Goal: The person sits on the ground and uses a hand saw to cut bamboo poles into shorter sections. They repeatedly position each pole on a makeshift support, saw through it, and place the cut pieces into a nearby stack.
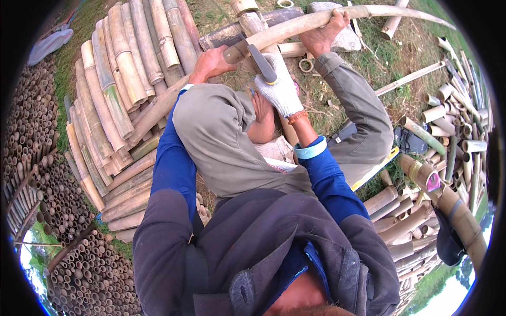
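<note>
A long bamboo pole (pixel 300 26) lies slanting across a bamboo support (pixel 253 22) in front of me. At the pole's left end, my bare left hand (pixel 212 63) is closed on it, the fingertips partly hidden. My right hand (pixel 274 84), in a white knitted glove, is closed around the handle of a cutting tool (pixel 262 64). Its dark blade, yellow near the grip, meets the pole close to the left hand; whether it is a saw or a knife I cannot tell. My bare right foot (pixel 321 39) presses against the pole farther right.
Cut bamboo lengths (pixel 118 73) are stacked at my left, beyond them a big pile of bamboo ends (pixel 89 268). More pieces (pixel 448 116) lie at the right. A pale stone (pixel 345 39) sits by the foot. A thick bamboo post (pixel 458 216) stands at the lower right, a dark cap-like item (pixel 448 242) beside it.
</note>
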Demonstrator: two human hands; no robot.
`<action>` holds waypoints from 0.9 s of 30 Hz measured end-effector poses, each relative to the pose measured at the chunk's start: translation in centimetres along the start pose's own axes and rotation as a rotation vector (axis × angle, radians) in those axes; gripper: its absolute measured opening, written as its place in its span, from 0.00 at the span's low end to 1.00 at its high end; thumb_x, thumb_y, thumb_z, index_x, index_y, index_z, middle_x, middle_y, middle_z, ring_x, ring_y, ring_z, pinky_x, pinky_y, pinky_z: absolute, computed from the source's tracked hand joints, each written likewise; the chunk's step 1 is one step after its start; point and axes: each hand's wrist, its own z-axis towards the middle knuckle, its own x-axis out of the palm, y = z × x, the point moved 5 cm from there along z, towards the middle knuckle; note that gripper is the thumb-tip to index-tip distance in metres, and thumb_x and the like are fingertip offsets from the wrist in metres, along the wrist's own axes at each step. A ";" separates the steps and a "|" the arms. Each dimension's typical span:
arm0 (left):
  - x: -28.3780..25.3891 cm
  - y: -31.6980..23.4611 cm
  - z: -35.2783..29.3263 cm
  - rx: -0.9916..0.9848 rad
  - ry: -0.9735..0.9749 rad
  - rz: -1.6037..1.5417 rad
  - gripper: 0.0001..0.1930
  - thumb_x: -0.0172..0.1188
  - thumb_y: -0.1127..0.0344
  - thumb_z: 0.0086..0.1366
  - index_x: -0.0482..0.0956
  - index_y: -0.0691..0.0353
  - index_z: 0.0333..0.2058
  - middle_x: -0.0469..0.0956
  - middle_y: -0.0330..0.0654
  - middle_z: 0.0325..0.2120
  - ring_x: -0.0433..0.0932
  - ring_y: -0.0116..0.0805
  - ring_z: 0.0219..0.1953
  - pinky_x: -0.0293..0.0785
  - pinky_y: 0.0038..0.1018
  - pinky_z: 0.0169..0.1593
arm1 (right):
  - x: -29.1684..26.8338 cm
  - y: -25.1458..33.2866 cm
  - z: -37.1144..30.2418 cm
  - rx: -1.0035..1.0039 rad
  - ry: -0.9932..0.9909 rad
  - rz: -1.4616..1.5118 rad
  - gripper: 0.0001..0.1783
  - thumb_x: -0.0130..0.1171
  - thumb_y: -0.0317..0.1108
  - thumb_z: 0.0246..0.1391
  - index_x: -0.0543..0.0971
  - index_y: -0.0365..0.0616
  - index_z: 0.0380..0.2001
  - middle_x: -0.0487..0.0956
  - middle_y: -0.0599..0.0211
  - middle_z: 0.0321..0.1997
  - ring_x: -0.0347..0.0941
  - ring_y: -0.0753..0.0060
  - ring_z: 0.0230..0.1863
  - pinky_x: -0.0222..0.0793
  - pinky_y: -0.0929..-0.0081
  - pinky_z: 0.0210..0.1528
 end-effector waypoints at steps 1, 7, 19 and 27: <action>0.0 0.5 -0.3 -0.005 0.013 -0.023 0.42 0.74 0.41 0.49 0.82 0.56 0.61 0.88 0.61 0.46 0.87 0.61 0.50 0.82 0.48 0.57 | -1.1 0.3 -3.3 0.026 0.020 0.043 0.30 0.70 0.30 0.55 0.78 0.41 0.61 0.83 0.48 0.53 0.82 0.43 0.54 0.78 0.58 0.59; 0.8 0.9 -0.8 -0.056 0.015 0.009 0.40 0.74 0.42 0.49 0.81 0.55 0.61 0.88 0.60 0.46 0.87 0.60 0.50 0.81 0.48 0.58 | -11.3 6.1 -19.0 0.233 0.138 -0.086 0.35 0.66 0.24 0.54 0.74 0.39 0.67 0.81 0.49 0.62 0.80 0.51 0.65 0.72 0.61 0.70; 0.5 -0.7 0.5 0.028 0.013 -0.027 0.38 0.74 0.45 0.51 0.83 0.60 0.58 0.88 0.61 0.46 0.86 0.60 0.50 0.81 0.48 0.56 | -3.2 1.1 -4.7 0.071 0.042 -0.026 0.29 0.70 0.31 0.55 0.77 0.43 0.61 0.82 0.49 0.55 0.81 0.43 0.56 0.77 0.58 0.59; 0.6 0.6 -0.4 -0.037 0.012 -0.018 0.43 0.74 0.43 0.49 0.81 0.59 0.62 0.87 0.63 0.48 0.86 0.61 0.53 0.81 0.48 0.59 | -9.1 3.5 -15.4 0.211 0.101 -0.064 0.34 0.65 0.21 0.53 0.75 0.41 0.65 0.81 0.48 0.58 0.82 0.49 0.59 0.76 0.60 0.62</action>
